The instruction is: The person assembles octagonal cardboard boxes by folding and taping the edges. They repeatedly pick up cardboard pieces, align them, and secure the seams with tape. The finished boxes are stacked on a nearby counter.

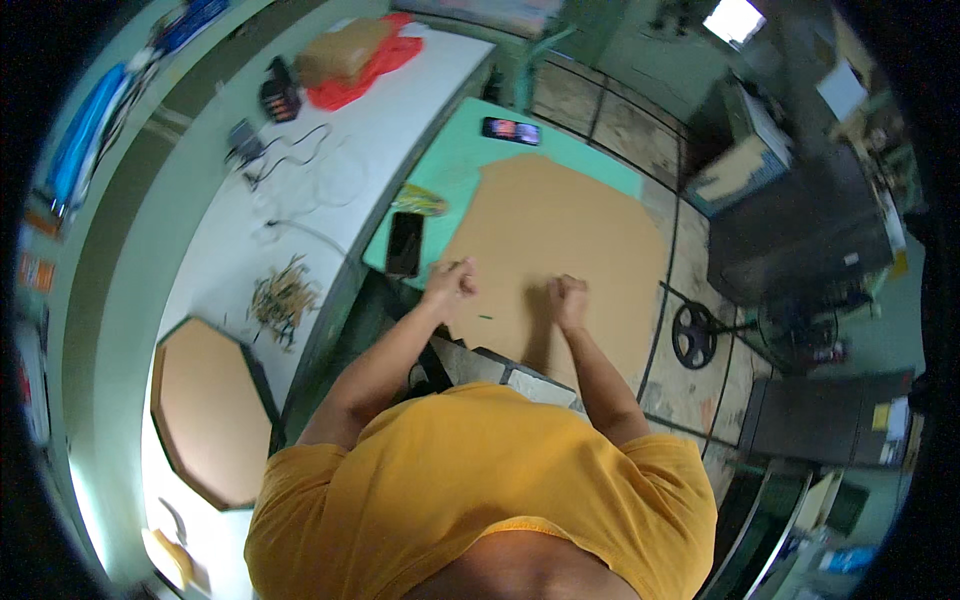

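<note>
A large brown cardboard sheet [570, 225] with angled corners lies over a green table [460, 150] in front of me. At its left edge is my left hand [453, 285], the fingers curled closed; whatever they may hold is hidden. My right hand [568, 300] makes a fist above the near part of the sheet, and its inside cannot be seen. Between the two hands, a small dark green strip [485, 317] rests on the cardboard. A black phone [405, 245] lies just beyond my left hand, with a yellow-green packet [420, 200] behind it.
Another phone [511, 131], its screen lit, is at the table's far side. The white counter [225, 285] on the left bears a pile of thin strips [285, 300], a dark-rimmed octagonal panel [215, 410], cables and a red-wrapped box [345, 55]. A black wheel [693, 335] stands at right.
</note>
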Motion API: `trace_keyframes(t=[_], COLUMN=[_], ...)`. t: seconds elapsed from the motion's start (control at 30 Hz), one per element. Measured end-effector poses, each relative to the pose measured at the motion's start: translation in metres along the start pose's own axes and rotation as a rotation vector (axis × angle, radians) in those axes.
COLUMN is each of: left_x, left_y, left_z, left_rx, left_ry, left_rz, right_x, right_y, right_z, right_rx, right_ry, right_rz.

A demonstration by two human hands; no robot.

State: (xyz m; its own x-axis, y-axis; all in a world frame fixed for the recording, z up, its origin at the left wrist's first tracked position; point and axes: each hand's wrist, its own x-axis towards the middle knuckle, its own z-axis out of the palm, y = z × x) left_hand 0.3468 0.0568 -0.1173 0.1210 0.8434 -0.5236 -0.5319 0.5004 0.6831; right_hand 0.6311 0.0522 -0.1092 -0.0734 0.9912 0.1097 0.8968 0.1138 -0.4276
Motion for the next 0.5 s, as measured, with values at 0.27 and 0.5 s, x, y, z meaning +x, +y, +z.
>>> trace_keyframes(t=[0.27, 0.5], left_x=[0.125, 0.146], left_y=[-0.007, -0.007], left_z=[0.029, 0.042], left_rx=[1.373, 1.532], left_ry=[0.409, 0.546], left_rz=[0.316, 0.182], right_x=[-0.043, -0.032], right_y=[0.248, 0.266], right_z=[-0.041, -0.043], right_rx=[-0.147, 0.497], right_ry=[0.265, 0.027], right_rz=[0.645, 0.854])
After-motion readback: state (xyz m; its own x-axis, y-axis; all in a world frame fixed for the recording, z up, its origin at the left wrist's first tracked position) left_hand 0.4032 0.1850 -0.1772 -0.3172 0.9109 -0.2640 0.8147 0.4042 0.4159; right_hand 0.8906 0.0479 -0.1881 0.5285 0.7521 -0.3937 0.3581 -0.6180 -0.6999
